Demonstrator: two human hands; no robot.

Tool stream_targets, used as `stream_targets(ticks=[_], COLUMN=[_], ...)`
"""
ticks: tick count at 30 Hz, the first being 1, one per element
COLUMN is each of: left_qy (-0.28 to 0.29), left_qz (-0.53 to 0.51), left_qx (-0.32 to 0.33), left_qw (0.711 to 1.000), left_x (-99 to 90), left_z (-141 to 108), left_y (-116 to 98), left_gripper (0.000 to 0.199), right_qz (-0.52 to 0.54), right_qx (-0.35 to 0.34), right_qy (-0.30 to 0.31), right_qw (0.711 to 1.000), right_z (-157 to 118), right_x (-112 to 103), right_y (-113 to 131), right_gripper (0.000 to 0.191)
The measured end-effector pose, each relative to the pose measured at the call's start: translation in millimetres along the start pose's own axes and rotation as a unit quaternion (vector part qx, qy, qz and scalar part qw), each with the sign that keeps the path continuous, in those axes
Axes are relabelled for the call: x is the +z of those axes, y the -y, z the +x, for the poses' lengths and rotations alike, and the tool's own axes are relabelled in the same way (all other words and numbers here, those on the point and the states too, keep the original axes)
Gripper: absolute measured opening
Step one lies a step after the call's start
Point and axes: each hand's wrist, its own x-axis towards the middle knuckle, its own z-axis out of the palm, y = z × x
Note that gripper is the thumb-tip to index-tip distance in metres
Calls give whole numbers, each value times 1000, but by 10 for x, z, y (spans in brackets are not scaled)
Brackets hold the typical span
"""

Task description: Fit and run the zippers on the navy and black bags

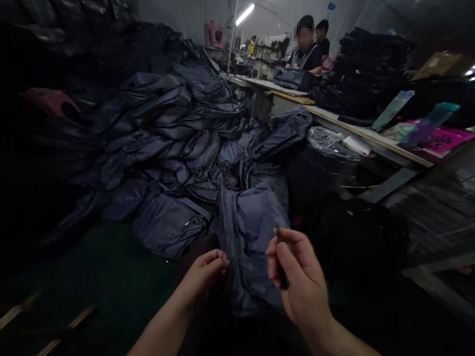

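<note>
My right hand (301, 275) is shut on a narrow dark strip (282, 268), pinched between thumb and fingers; its material is hard to tell in this light. My left hand (204, 275) has its fingers curled together, with nothing visible in them. It is just left of a blue-grey nylon bag (252, 240), which hangs between my hands. Whether either hand touches this bag cannot be seen. Its lower part fades into shadow.
A large heap of blue-grey bags (161, 138) lies on the dark green floor ahead. To the right stand a plastic-lined bin (327, 147) and long worktables (362, 128). Two co-workers (307, 48) are at the far end, beside a tall stack of black bags (363, 72).
</note>
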Motion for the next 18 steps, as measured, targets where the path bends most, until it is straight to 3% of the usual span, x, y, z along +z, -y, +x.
stream_targets(ticks=[2, 3, 6, 8, 12, 18], left_qy=[22, 27, 24, 20, 14, 45], left_qz=[-29, -40, -70, -75, -74, -118], left_qx=[1, 3, 1, -7, -19, -13], left_qw=[999, 999, 997, 997, 997, 992], left_x=[-17, -29, -54, -56, -29, -11], left_z=[37, 54, 81, 79, 63, 86], left_y=[44, 63, 100, 109, 103, 141], left_gripper=[20, 20, 22, 21, 19, 17], right_qz=[-8, -26, -120, -190, -257, -280], right_qx=[-56, -51, 61, 107, 85, 52], right_qy=[10, 26, 92, 104, 93, 107], right_qw=[998, 998, 987, 970, 958, 953], right_z=[-33, -43, -62, -71, -89, -116], right_x=[26, 34, 34, 24, 19, 39], right_y=[91, 81, -153, -384, -661, -661], right_gripper=[22, 22, 20, 20, 18, 12])
